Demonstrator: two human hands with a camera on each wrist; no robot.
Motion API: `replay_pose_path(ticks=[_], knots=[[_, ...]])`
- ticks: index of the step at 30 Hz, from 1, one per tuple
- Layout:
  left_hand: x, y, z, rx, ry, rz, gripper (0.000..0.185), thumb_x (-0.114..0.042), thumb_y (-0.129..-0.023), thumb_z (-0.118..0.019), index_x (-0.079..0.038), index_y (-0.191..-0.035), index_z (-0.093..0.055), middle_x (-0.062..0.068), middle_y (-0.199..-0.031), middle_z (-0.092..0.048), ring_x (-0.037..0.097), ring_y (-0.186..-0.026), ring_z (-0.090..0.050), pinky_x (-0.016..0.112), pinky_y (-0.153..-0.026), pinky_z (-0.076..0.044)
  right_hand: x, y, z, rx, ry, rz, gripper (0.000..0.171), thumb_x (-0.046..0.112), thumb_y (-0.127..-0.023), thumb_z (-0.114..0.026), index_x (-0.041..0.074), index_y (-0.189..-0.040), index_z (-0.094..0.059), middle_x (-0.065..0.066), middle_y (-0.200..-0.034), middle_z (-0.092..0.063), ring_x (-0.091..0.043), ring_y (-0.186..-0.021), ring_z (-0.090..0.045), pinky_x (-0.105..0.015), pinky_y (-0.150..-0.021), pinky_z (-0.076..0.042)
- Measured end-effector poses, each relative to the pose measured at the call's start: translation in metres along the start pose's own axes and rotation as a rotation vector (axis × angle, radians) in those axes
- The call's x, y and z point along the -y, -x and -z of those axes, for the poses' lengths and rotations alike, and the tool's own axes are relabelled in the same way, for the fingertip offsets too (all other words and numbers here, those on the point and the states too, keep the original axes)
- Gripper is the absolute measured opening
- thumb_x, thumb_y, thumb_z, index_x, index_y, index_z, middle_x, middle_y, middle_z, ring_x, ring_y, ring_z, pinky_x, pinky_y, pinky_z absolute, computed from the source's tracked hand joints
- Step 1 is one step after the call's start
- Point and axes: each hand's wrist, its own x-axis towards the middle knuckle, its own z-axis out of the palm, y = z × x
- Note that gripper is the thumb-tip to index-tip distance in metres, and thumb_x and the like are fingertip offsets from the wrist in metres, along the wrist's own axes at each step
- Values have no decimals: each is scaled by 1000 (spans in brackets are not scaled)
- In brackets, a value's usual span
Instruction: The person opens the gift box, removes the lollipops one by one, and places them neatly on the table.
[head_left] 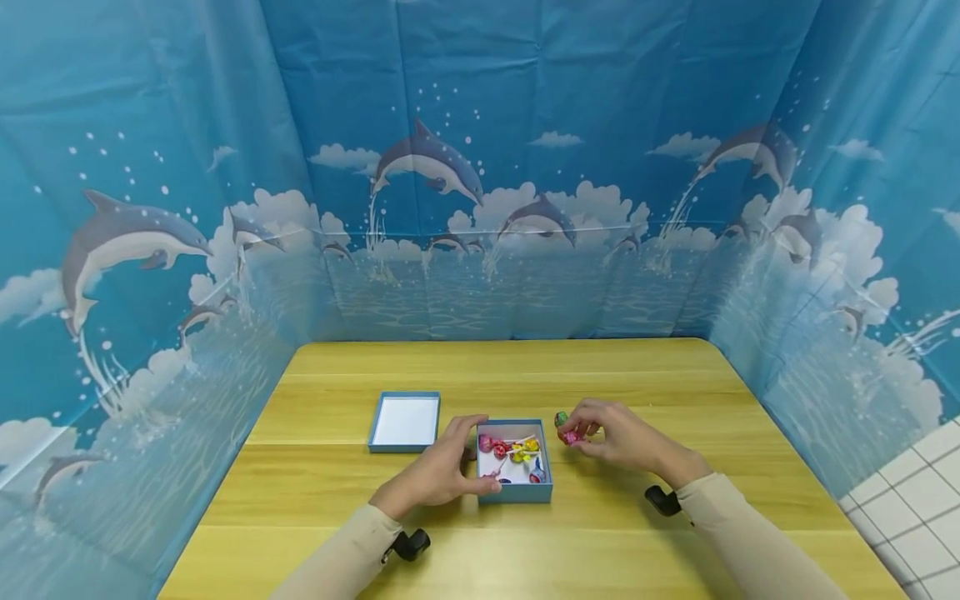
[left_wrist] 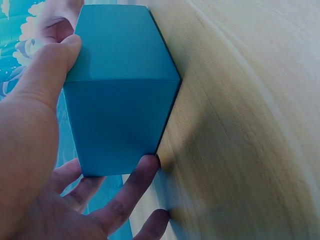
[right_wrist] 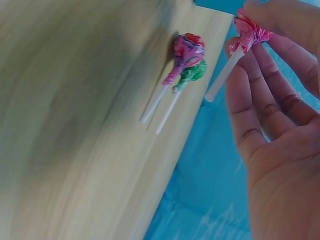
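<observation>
A small blue box (head_left: pixel 514 492) stands open on the wooden table (head_left: pixel 615 542) with several wrapped lollipops (head_left: pixel 513 451) inside. My left hand (head_left: pixel 442 468) grips its left side, thumb on one wall and fingers under the corner (left_wrist: pixel 120 100). Right of the box, my right hand (head_left: pixel 611 433) pinches a pink-wrapped lollipop (right_wrist: pixel 248 34) by its head, the white stick hanging free. Two more lollipops, one pink (right_wrist: pixel 186 51) and one green (right_wrist: pixel 192 73), lie side by side on the table just left of that hand.
The box's blue lid (head_left: pixel 405 421) lies upturned, white inside showing, to the left of the box. A blue dolphin-print curtain (head_left: pixel 480 167) walls the table on three sides. White tiled floor (head_left: pixel 922 500) shows at the right.
</observation>
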Motion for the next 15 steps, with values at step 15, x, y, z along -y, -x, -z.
replay_pose_path(ticks=[15], knots=[[-1, 0, 1, 0, -9, -5, 112, -54, -100, -93, -16, -184, -28, 14, -182, -40, 23, -134, -70, 50, -118, -61, -9, 2, -12, -4, -10, -19, 26, 9, -102, -91, 12, -127, -84, 6, -113, -83, -6, -97, -76, -32, -88, -69]])
